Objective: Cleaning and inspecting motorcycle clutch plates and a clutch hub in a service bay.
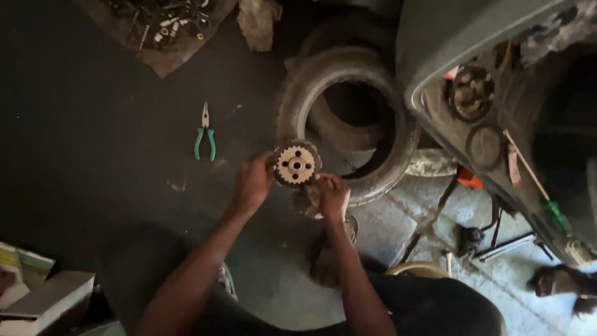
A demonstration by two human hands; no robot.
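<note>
Our left grip is curled around the left edge of the toothed gear disc, and the right grip pinches its lower right rim, so we're holding it up over the floor. Green-handled pliers lie off left (well apart), an old tyre sits just behind.

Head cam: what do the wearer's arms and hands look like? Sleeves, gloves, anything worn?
Both arms are bare from the frame's lower edge to the fingers: no sleeves show. The left hand and right hand wear no gloves. No watch, bracelet or ring is visible, though the dim light hides fine detail. Dark clothing covers the legs at the bottom of the view.
</note>
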